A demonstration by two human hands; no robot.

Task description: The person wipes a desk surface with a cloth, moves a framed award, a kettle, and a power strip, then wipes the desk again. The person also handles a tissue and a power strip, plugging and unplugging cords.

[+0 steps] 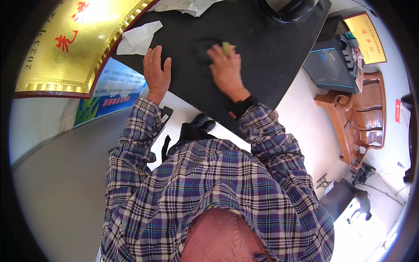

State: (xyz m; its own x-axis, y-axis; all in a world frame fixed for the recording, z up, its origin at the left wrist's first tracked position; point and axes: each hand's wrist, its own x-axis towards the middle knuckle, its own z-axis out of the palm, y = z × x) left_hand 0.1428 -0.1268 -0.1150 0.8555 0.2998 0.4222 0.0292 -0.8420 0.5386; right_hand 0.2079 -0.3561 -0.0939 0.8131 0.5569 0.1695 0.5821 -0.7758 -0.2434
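Note:
My left hand (157,72) rests on the left edge of a black tabletop (262,59), fingers stretched out and thumb apart, with nothing in it. A crumpled white paper or cloth (139,38) lies just beyond its fingertips. Farther right, my right hand (226,68) is over the tabletop, blurred, with its fingers bent forward. A small yellow-green thing (226,47) shows at its fingertips; whether the hand grips it or only touches it cannot be told. A dark blurred patch is visible left of those fingers.
Crumpled printed paper (193,6) lies at the table's far edge, near a black rounded object (284,13). A gold framed plaque (65,49) stands at the left. To the right are a dark cabinet-like unit (334,65) and a wooden bench (370,111).

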